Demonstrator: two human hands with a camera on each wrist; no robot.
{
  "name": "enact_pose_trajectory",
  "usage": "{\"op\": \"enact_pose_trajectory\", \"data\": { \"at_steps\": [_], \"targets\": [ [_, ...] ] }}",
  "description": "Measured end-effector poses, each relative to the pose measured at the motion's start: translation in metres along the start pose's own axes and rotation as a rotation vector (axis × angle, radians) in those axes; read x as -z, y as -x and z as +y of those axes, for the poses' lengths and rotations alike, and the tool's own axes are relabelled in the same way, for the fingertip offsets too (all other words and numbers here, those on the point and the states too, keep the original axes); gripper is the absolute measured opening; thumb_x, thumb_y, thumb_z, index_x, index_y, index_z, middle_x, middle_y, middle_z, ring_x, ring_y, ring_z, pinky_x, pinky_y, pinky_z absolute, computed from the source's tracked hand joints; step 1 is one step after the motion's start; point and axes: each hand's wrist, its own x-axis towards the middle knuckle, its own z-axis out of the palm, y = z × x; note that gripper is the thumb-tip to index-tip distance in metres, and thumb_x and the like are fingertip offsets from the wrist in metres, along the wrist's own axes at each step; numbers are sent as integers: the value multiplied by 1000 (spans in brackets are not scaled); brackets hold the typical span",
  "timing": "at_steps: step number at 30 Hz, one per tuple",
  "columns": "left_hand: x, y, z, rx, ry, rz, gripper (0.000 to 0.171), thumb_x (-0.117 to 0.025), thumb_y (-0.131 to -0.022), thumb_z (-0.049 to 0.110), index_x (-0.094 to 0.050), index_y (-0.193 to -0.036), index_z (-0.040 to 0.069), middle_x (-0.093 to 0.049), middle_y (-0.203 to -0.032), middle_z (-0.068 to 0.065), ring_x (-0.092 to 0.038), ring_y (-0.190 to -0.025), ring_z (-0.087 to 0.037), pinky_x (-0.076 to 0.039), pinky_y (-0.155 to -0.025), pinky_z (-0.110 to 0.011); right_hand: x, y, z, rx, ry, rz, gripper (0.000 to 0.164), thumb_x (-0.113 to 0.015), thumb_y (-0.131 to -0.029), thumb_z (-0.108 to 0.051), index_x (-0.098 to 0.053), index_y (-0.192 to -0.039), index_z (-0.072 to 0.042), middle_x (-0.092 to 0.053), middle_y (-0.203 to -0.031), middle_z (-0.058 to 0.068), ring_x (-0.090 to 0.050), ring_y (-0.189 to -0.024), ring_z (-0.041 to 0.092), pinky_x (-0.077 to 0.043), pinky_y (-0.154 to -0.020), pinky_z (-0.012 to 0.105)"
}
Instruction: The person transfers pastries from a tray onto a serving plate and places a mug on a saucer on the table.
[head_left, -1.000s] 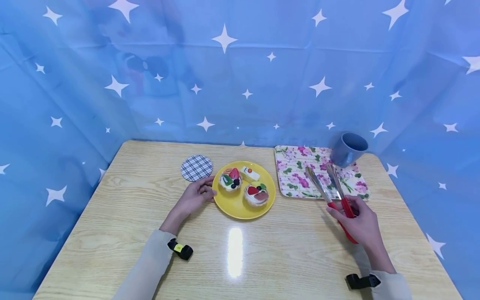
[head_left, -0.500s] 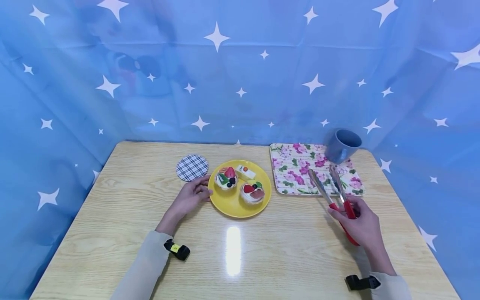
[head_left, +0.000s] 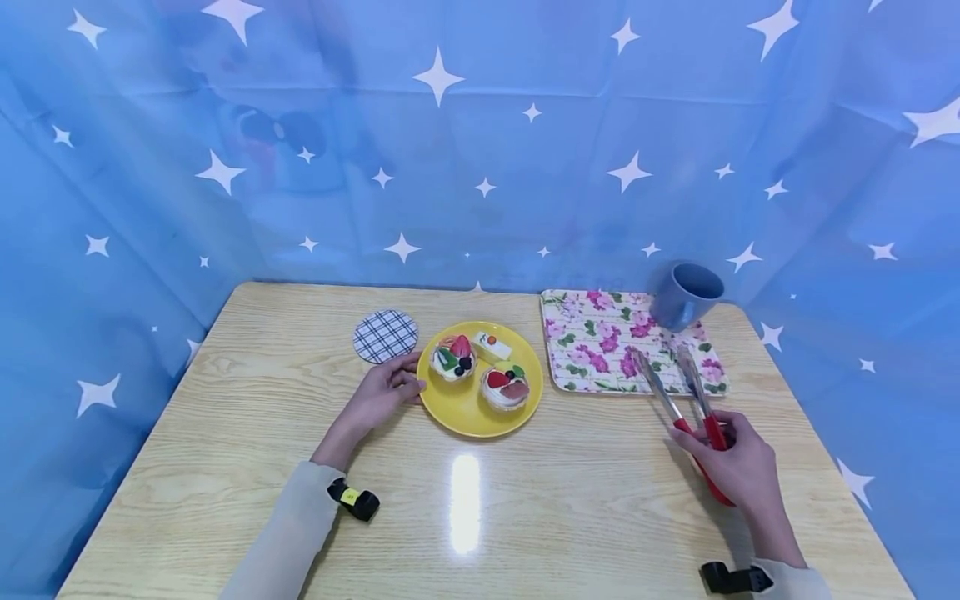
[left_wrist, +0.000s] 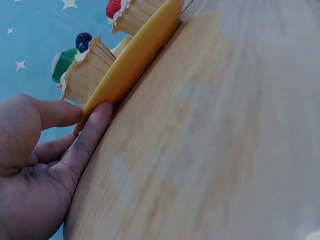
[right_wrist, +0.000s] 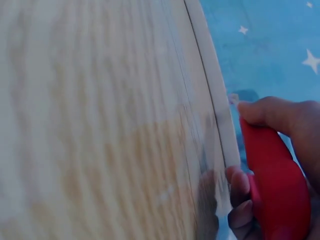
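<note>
The left hand point(head_left: 379, 398) pinches the left rim of the yellow plate point(head_left: 459, 412) between thumb and fingers; the left wrist view confirms the thumb and fingers on opposite faces of the rim. The plate lies near the middle of the tabletop point(head_left: 585, 508) and bears two fruit tarts, one at left point(head_left: 452, 360) and one at near right point(head_left: 504, 389), with a small white cake point(head_left: 492, 346) at the far side. The right hand point(head_left: 741, 468) holds the tongs point(head_left: 660, 392) by their red handles, the metal arms spread and pointing away from the person, over the near right part of the floral tray point(head_left: 581, 333). Whether the tips touch the tray cannot be told. The blue mug point(head_left: 682, 302) stands upright at the tray's far right corner, handle to the near side. A checked round coaster point(head_left: 386, 336) lies just beyond the left hand. A blue curtain point(head_left: 330, 125) with white stars hangs behind.
</note>
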Motion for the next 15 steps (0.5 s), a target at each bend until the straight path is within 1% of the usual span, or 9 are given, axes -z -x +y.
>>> {"op": "enact_pose_trajectory", "data": {
  "at_steps": [3,7,9,11,13,15],
  "targets": [
    [1,-1,0,1,0,6,59,-64,-99,8,-43,-155,7,-58,-133,-18,-64,-102,-19,-63,-81,-24,0,0,1,-23,-2,0,98,-71,-86,-65,-40,-146,7,-67,-120,23,-59,-113,39,-56,-85,54],
    [1,-1,0,-2,0,7,59,-64,-99,7,-44,-154,7,-58,-133,-19,-63,-102,-18,-63,-81,-24,1,-2,1,-62,7,-10,101,-70,-86,-67,-38,-147,7,-64,-123,25,-57,-115,40,-57,-86,54],
    [0,-1,0,-3,-2,4,59,-64,-99,7,-44,-155,7,-58,-132,-19,-64,-102,-18,-63,-81,-24,2,-4,1,-84,20,-22,104,-69,-86,-68,-36,-148,8,-59,-127,28,-56,-115,42,-57,-85,53],
    [0,-1,0,-2,-4,1,59,-64,-99,7,-44,-154,8,-58,-132,-18,-64,-102,-18,-63,-82,-24,3,-5,2,-103,45,-32,106,-68,-85,-70,-35,-147,9,-55,-130,31,-56,-114,43,-58,-81,50],
    [0,0,0,-4,-6,-1,59,-64,-99,7,-44,-155,8,-58,-132,-18,-64,-102,-18,-63,-82,-24,4,-5,2,-116,72,-36,107,-68,-84,-72,-36,-146,10,-51,-131,32,-55,-111,43,-58,-74,41],
    [-1,0,0,-5,-6,-1,59,-64,-99,7,-43,-155,8,-58,-133,-18,-64,-103,-18,-63,-82,-24,5,-6,2,-119,97,-33,107,-68,-83,-73,-37,-144,10,-51,-130,33,-56,-107,42,-54,-66,33]
  ]
}}
